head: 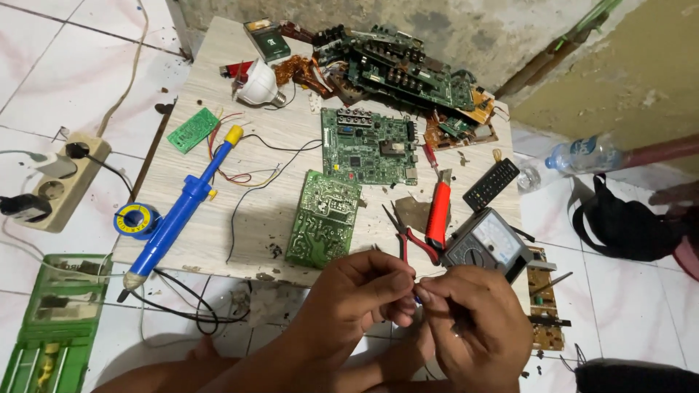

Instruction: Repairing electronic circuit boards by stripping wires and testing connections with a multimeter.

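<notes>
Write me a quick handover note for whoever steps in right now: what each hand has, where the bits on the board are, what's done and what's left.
Left hand: fingertips pinched on a tiny part, too small to identify.
Right hand: pinching the same part from the other side.
Things: both hands are at the near edge of the wooden board. Just beyond lie the green circuit board, red-handled pliers and multimeter. The blue desoldering pump and solder reel lie left.
Done: nothing shows as finished.
Left: the part remains in hand.
</notes>
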